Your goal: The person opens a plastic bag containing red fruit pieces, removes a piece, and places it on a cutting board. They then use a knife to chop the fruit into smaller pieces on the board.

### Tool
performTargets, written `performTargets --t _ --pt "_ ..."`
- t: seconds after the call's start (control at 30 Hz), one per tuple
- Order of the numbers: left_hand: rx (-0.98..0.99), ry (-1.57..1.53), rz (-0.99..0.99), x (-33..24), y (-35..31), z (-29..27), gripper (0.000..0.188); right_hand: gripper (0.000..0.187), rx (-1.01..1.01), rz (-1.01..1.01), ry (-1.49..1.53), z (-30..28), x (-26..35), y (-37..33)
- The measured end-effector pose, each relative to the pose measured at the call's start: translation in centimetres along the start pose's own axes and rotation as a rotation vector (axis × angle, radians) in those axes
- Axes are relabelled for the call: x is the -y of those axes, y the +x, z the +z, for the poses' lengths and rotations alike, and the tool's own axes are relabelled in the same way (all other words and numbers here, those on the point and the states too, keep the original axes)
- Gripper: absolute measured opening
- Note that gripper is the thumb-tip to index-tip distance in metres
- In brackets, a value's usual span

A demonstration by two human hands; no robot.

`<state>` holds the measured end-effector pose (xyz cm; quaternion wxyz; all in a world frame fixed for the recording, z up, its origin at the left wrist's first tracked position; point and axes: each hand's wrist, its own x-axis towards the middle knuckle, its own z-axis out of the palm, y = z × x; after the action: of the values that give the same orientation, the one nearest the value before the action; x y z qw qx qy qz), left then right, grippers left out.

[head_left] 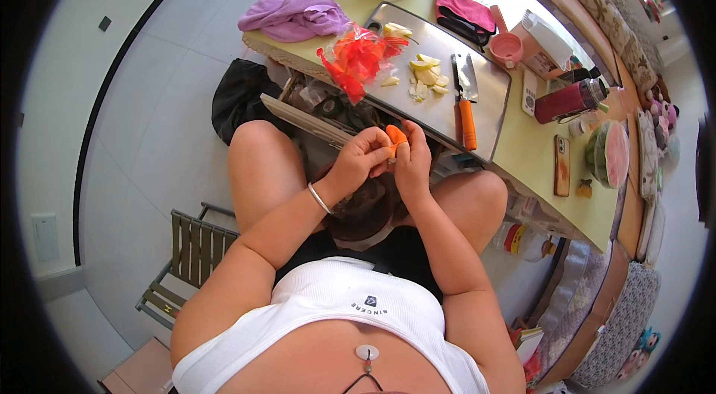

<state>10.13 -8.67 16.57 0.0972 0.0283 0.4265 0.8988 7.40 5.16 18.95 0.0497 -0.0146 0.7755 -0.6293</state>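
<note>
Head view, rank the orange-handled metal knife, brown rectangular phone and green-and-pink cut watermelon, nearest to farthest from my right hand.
From your right hand:
1. Orange-handled knife, rightward, on the gray rectangular board.
2. Brown phone, farther right.
3. Cut watermelon, rightmost.

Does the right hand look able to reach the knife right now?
Probably yes: the knife lies uncovered on the board near the right hand, though that hand holds an orange thing.
</note>
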Motion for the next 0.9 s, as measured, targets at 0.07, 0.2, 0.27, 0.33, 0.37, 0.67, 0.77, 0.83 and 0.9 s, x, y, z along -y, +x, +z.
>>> performTargets --t 0.07,0.2,0.27,0.33,0.37,0.67,0.77,0.83,0.9 --pt "0.037 0.099 -0.009 0.5 0.1 0.2 0.005 0.043 -0.038 -0.164 -0.065 -0.3 -2.9 0.5" --pt "-0.004 0.234 -0.028 0.5 -0.8 0.2 0.004 0.043 0.082 -0.194 -0.454 -1.5 -0.6 -0.1" --pt "-0.126 0.410 0.037 0.6 -0.7 0.3 0.004 0.045 0.174 -0.211 -0.722 -1.9 -2.6 0.4" --pt "-0.186 0.611 0.145 0.6 -0.8 0.4 0.004 0.038 0.216 -0.201 -0.780 -1.4 -2.4 0.2" --pt "-0.182 0.717 0.219 0.9 -1.0 0.8 0.004 0.034 0.207 -0.218 -0.829 -1.3 -2.1 0.1" --pt "-0.368 0.232 -0.128 3.6 0.4 -1.3 0.004 0.021 0.367 -0.046 -0.952 -0.5 -2.0 0.6" --pt "-0.360 0.190 -0.178 2.5 0.6 -0.3 0.003 0.022 0.356 -0.033 -0.931 -0.8 -2.2 0.7" --pt "-0.271 0.325 -0.071 3.9 0.4 -0.5 0.004 0.023 0.389 -0.039 -0.904 -0.8 -2.9 0.8" --pt "-0.207 0.593 0.066 4.4 -0.6 0.1 0.005 0.022 0.448 -0.045 -0.862 -1.1 -5.1 1.7"
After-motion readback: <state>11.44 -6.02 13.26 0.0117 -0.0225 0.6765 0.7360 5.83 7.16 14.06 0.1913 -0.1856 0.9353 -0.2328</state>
